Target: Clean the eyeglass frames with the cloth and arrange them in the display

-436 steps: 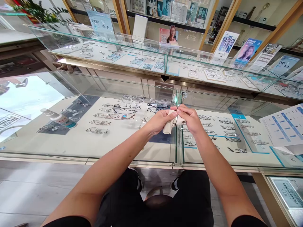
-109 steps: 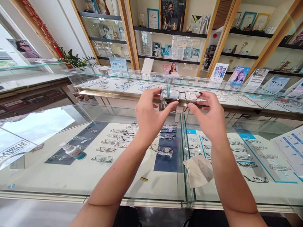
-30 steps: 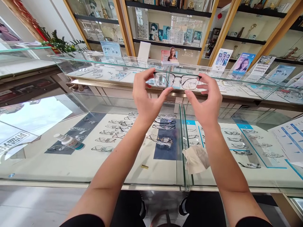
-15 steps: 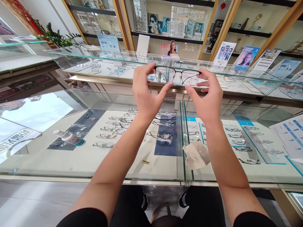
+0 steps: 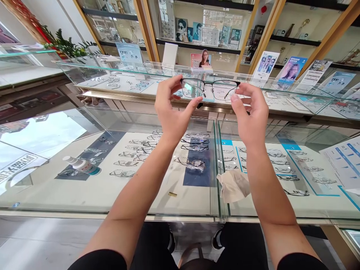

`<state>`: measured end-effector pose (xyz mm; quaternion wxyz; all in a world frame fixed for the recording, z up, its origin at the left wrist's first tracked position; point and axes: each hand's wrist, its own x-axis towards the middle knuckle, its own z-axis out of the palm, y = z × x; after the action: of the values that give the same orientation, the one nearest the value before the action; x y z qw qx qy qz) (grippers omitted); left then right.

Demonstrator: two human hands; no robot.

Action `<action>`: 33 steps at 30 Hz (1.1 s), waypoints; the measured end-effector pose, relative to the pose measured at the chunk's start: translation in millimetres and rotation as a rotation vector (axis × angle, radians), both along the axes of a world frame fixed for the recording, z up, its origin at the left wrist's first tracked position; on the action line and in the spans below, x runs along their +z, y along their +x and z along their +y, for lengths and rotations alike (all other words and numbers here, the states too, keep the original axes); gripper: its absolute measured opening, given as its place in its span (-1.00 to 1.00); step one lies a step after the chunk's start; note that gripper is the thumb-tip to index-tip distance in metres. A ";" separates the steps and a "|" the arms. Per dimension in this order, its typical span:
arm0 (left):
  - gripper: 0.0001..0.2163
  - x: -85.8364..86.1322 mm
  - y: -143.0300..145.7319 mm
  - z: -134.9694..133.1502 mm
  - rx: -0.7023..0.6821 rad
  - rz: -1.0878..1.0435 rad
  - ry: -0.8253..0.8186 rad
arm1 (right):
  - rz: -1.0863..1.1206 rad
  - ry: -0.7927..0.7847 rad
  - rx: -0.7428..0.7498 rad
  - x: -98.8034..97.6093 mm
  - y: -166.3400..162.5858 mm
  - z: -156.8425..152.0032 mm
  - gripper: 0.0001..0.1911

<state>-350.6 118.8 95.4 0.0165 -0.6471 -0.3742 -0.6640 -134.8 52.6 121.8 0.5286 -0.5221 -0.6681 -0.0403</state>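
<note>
Held up in front of me is a pair of eyeglasses point(image 5: 208, 85) with a dark upper rim and clear lenses. My left hand point(image 5: 173, 108) grips its left end between fingers and thumb. At the other end, my right hand point(image 5: 251, 110) pinches the frame near the hinge, thumb by the right lens. The glasses hang above the glass counter, with both temples folded or pointing away behind the lenses. Below my right forearm a beige cloth point(image 5: 233, 185) lies crumpled on the counter top. A white spray bottle point(image 5: 83, 165) lies or leans on the left.
Under the glass counter point(image 5: 157, 208) several rows of eyeglasses point(image 5: 194, 140) are laid out. A small gold label point(image 5: 172, 194) sits near the front. Across the aisle stands another display case point(image 5: 112, 93) with upright cards point(image 5: 265, 67) on it. Shelves fill the wall behind.
The glasses have shifted slightly left and turned a little between my hands. My right thumb has moved outward to the right lens's outer edge.
</note>
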 end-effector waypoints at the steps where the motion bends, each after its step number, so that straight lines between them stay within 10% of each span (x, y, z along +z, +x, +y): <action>1: -0.33 -0.8 -0.1 1.0 -0.006 -0.004 0.012 | 0.018 0.001 0.010 -1.1 1.6 2.9 -0.45; 33: -0.40 5.4 2.6 -12.2 -0.026 0.081 0.048 | 0.221 -0.070 0.152 -2.4 9.6 10.1 -0.29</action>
<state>-348.1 106.6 100.8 0.0386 -0.6777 -0.3487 -0.6462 -125.2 62.7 119.5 0.5819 -0.4892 -0.6446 0.0808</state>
